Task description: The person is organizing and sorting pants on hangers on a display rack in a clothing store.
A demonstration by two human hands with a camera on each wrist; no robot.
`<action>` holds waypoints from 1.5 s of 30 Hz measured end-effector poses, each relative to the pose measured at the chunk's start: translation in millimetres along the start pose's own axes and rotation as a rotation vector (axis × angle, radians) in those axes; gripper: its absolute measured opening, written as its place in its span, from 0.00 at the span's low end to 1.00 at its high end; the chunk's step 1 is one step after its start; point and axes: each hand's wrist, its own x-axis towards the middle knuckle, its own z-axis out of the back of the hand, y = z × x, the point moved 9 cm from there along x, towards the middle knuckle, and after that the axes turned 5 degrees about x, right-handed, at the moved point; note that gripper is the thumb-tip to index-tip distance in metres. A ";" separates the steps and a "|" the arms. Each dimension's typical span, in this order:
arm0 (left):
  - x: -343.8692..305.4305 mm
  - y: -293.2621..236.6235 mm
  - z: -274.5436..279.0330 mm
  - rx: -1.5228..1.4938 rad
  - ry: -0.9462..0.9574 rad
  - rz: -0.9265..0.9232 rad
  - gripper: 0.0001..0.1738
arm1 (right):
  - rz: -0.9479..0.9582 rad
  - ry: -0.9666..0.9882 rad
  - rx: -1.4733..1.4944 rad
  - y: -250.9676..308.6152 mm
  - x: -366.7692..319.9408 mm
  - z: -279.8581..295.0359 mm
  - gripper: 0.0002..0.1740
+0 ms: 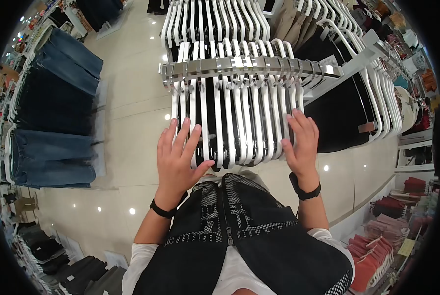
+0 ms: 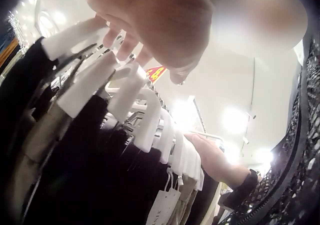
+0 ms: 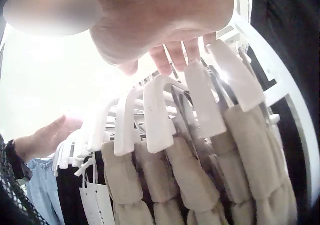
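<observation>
White hangers (image 1: 244,118) hang in a close row on a metal rail (image 1: 229,66). The left hand (image 1: 176,160) lies at the left end of the row, palm down, fingers spread and straight. At the right end, the right hand (image 1: 302,142) rests with extended fingers along the outer hangers. In the left wrist view the left hand (image 2: 155,25) is over white hangers (image 2: 127,95) with black garments (image 2: 95,170). The right wrist view shows the right hand (image 3: 165,20) above hangers (image 3: 157,115) holding beige trousers (image 3: 190,175). Neither hand visibly curls round a hanger.
Jeans (image 1: 57,152) hang on a rack at the left. Black garments (image 1: 340,113) hang at the right, beside a white rack arm (image 1: 347,73). Another row of hangers (image 1: 215,19) is beyond the rail. Red and pink clothes (image 1: 369,255) are at lower right. Paper tags (image 2: 164,205) dangle among the garments.
</observation>
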 end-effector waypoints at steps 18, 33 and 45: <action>20.1 -29.1 -33.9 0.203 0.178 0.102 0.45 | 0.050 0.355 -0.062 -10.5 4.1 -33.0 0.45; 12.5 -41.7 -31.5 0.237 0.113 0.207 0.49 | 0.113 0.338 -0.004 -14.0 1.8 -30.7 0.61; 1.3 -54.7 -39.4 0.287 0.093 0.364 0.41 | 0.210 0.249 0.059 -18.7 -4.6 -31.4 0.61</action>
